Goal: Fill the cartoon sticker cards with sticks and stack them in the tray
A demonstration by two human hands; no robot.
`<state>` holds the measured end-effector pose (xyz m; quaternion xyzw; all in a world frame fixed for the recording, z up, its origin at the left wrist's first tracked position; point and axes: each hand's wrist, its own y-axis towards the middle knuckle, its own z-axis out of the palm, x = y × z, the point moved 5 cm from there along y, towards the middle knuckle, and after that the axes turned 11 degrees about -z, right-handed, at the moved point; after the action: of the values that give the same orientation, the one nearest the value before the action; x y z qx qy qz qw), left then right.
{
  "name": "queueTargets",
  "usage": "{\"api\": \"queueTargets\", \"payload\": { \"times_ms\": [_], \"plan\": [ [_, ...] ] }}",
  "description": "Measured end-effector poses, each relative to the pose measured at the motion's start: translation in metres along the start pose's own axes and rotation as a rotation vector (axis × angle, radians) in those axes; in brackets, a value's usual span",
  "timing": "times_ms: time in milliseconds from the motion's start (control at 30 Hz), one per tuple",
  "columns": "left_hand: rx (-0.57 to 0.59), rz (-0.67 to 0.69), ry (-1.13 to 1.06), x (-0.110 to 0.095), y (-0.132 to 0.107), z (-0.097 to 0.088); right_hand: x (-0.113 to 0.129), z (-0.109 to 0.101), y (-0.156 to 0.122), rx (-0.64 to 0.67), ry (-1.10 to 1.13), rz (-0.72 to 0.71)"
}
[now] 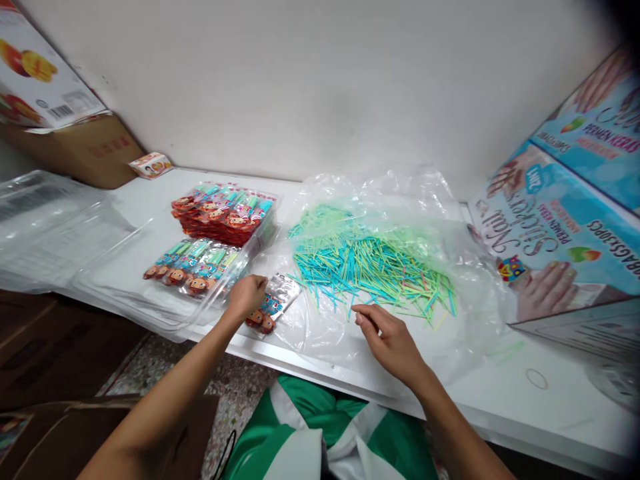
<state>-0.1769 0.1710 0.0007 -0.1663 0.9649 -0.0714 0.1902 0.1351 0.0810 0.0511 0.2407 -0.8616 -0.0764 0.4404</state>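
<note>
Gently steady the clear packet (pixel 273 306) pinched by the left hand (pixel 247 297); avoid scattering the thin sticks (pixel 367 267) with the right hand (pixel 389 339), poised near, cannot tell whether grasping one.

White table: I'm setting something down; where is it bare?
On the table, between the small printed box and clear plastic tray; also between the thin round band and front edge. Crowded: the middle, with green and blue sticks.
</note>
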Motion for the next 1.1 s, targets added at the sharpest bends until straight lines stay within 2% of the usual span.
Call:
{"api": "queueTargets", "payload": {
  "times_ms": [67, 133, 233, 333, 467, 567, 767, 900, 1000, 1100],
  "plan": [
    [-0.043, 0.030, -0.101, -0.009, -0.014, -0.009, -0.004, 0.010, 0.001, -0.003, 0.022, 0.058],
    [-0.002, 0.073, -0.380, -0.025, -0.033, -0.011, -0.007, 0.023, 0.003, -0.027, 0.106, 0.150],
    [0.296, 0.099, -0.830, -0.059, -0.066, 0.003, -0.010, 0.049, 0.006, -0.012, 0.362, 0.253],
    [0.542, 0.126, -1.082, -0.092, -0.091, 0.020, -0.009, 0.065, 0.006, 0.083, 0.553, 0.258],
    [0.807, 0.068, -1.237, -0.115, -0.098, 0.046, -0.012, 0.061, 0.000, 0.199, 0.615, 0.253],
    [0.933, -0.022, -1.259, -0.124, -0.098, 0.069, -0.018, 0.051, -0.006, 0.207, 0.599, 0.272],
    [1.019, -0.146, -1.356, -0.135, -0.106, 0.096, -0.030, 0.043, -0.014, 0.129, 0.581, 0.300],
    [0.921, -0.203, -1.343, -0.127, -0.101, 0.103, -0.048, 0.035, -0.019, 0.198, 0.464, 0.310],
    [0.821, -0.251, -1.313, -0.114, -0.094, 0.109, -0.075, 0.010, -0.012, 0.168, 0.048, 0.323],
    [0.817, -0.239, -1.306, -0.105, -0.089, 0.117, -0.103, -0.011, 0.003, 0.242, -0.491, 0.434]
  ]
}}
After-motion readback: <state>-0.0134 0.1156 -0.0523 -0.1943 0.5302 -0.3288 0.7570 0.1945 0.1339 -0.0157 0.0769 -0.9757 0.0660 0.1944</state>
